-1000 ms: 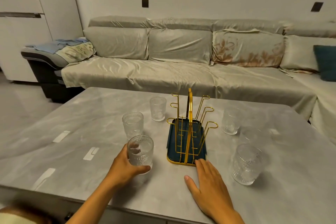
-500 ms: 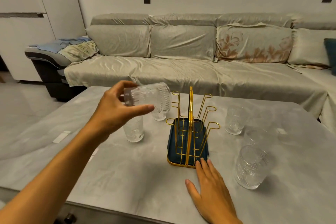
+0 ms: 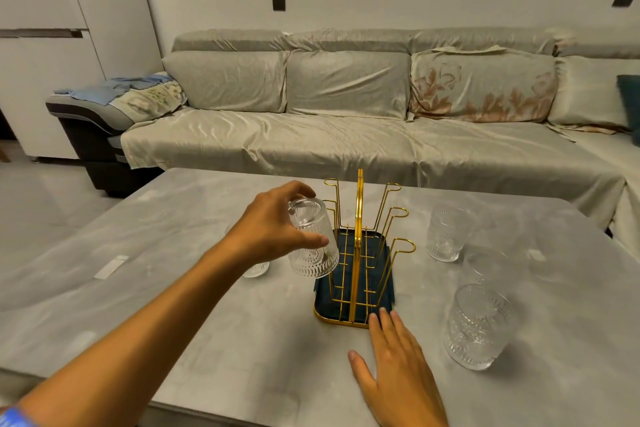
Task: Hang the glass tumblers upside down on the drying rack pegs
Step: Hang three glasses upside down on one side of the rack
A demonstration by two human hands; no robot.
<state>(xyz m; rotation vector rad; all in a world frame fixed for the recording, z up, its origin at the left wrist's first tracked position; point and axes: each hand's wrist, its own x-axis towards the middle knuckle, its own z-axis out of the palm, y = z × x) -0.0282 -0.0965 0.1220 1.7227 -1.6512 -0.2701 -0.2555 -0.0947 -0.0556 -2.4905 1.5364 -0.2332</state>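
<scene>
Clear ribbed tumblers (image 3: 313, 243), gold-wire rack (image 3: 360, 253) on dark teal tray (image 3: 386, 291), mottled grey table (image 3: 207, 305), beige floral-cushioned sofa (image 3: 346, 149)

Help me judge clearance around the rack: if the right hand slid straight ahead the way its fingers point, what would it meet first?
The right hand lies flat, fingertips apparently already at the drying rack tray's near gold rim; that rim comes first.

Rack (image 3: 356, 274) mid-table (image 3: 207, 340), upturned tumbler (image 3: 313, 241) held at its left side, another tumbler (image 3: 256, 269) behind the left hand (image 3: 273, 232), three glasses (image 3: 479, 326) right of rack, right hand (image 3: 398, 371) flat before it, sofa (image 3: 346, 135) behind.
</scene>
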